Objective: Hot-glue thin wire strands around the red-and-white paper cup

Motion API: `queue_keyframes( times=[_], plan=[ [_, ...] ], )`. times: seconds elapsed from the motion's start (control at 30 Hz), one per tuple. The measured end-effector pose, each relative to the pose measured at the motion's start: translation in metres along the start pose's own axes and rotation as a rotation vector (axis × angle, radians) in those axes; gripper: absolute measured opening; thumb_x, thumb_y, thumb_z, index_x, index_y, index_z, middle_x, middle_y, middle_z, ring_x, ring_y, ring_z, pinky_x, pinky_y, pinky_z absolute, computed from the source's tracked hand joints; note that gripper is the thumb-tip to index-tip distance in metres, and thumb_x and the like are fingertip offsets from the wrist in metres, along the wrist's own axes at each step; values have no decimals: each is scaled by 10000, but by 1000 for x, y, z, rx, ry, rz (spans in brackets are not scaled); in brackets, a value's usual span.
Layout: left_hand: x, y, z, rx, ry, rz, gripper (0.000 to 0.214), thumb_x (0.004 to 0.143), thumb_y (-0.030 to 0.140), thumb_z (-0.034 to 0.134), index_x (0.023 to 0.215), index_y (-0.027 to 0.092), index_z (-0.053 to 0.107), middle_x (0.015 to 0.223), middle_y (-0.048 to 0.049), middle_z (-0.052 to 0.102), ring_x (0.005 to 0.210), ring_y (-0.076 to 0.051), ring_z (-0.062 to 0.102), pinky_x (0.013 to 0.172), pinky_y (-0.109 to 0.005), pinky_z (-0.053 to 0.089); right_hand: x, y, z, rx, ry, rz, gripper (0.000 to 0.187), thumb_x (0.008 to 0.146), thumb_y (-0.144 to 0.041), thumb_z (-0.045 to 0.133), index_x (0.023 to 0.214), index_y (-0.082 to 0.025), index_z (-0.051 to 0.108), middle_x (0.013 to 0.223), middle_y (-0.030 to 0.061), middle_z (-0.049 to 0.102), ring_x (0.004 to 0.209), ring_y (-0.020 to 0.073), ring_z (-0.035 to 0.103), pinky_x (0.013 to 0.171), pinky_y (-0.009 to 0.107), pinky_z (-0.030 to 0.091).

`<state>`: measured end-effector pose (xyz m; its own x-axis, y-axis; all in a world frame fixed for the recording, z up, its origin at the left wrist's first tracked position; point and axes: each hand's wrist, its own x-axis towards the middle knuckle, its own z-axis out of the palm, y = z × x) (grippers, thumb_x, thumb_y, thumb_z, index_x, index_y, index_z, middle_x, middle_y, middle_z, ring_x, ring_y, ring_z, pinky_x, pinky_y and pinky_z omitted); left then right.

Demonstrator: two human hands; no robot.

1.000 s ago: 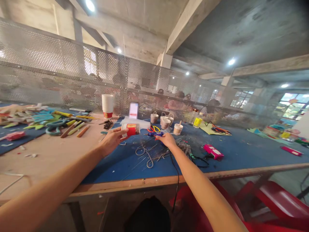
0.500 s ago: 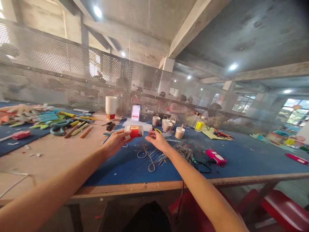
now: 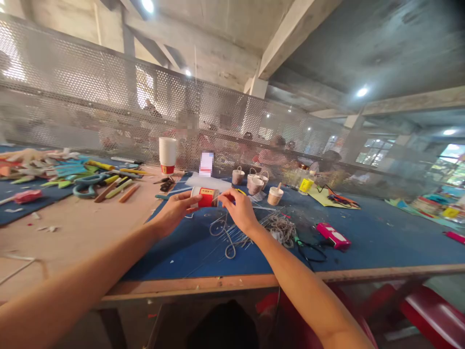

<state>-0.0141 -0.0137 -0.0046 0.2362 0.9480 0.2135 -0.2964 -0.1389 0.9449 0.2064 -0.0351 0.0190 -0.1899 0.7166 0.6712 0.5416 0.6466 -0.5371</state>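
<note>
My left hand [image 3: 177, 209] is wrapped round a red and white paper cup [image 3: 207, 198], which lies on its side in the air above the blue mat. The cup's end points right. Close against that end, my right hand [image 3: 238, 207] has its fingers pinched together; whatever they may hold is too small to make out. Beneath the hands, thin clear sticks and a grey cord [image 3: 229, 249] lie on the mat, beside a tangled heap of cord [image 3: 282, 229].
Behind stand a stack of paper cups [image 3: 167, 154], several small covered cups [image 3: 256, 184], a cup with a stick [image 3: 275, 196] and a yellow-labelled bottle [image 3: 306, 185]. Scissors [image 3: 88, 185] and foam scraps [image 3: 54, 169] lie left; a pink box [image 3: 333, 236] lies right. A perforated screen [image 3: 218, 111] runs behind.
My right hand has moved up to the cup's end and its fingers have closed into a pinch. The left hand still holds the cup on its side. The view has shifted slightly.
</note>
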Motion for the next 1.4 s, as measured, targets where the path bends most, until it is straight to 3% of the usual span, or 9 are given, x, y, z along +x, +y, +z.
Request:
queue_keyframes(
  times=[0.37, 0.7, 1.4],
  plan=[
    [-9, 7, 11, 103, -23, -26, 309, 743, 434, 869, 955, 209, 858, 994, -106, 834, 921, -268, 728, 901, -379, 511, 2, 2, 3, 5, 71, -116, 120, 983, -319, 645, 923, -228, 695, 850, 7, 741, 787, 165, 701, 805, 263, 527],
    [-10, 10, 13, 93, -16, -15, 303, 709, 416, 889, 924, 205, 852, 987, -110, 831, 905, -282, 736, 871, -385, 527, 4, -3, 3, -4, 46, -32, 154, 991, -354, 614, 930, -241, 698, 902, 19, 745, 833, 181, 709, 861, 287, 552],
    [-11, 10, 14, 112, -72, 13, 319, 734, 397, 872, 994, 213, 860, 1049, -117, 834, 972, -315, 750, 938, -416, 532, 7, -1, 5, -14, 83, -47, 142, 969, -331, 638, 876, -236, 687, 857, 11, 738, 780, 177, 688, 821, 278, 544]
  ],
)
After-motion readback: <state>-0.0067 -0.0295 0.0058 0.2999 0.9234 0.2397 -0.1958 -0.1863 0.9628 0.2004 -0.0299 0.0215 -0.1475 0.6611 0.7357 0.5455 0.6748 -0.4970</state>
